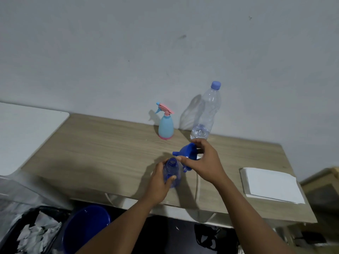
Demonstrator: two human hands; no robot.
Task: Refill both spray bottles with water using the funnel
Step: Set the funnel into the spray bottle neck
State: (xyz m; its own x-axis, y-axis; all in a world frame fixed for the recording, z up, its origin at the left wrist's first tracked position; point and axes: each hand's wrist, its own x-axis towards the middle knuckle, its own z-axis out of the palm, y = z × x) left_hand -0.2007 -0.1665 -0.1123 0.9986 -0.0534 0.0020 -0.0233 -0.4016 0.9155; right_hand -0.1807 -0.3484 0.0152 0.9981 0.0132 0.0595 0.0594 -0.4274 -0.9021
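your left hand (pixel 158 182) grips the translucent blue plastic spray bottle (pixel 172 174) round its body, with the fingers curled on the far side and the thumb across the near side. this bottle stands on the light wood-grain table (pixel 110 153), just below the centre of the frame. its neck is open and faces up.

your right hand (pixel 201 162) pinches the dark blue plastic funnel (pixel 186 151) by its cone, between the thumb below and the fingers above. the funnel is tilted, with its spout pointing to the left of the frame. the spout tip sits just above and to the right of the open neck, apart from it.

a small blue part (pixel 186 169) shows under the right hand, just beside the held bottle. its identity cannot be told. a thin white tube (pixel 197 184) runs from there toward the near edge of the table.

the pale blue spray bottle with pink base and trigger head (pixel 166 127) stands upright at the back of the table, at centre frame. the tall clear plastic water bottle (pixel 206 110) stands just to its right, capped in lilac-blue, with water only in its lowest part.

a stack of white paper (pixel 271 186) lies on the table at the right of the frame. a dark blue round bucket (pixel 86 228) and a black-lined bin of crumpled paper (pixel 33 233) sit at the lower left.
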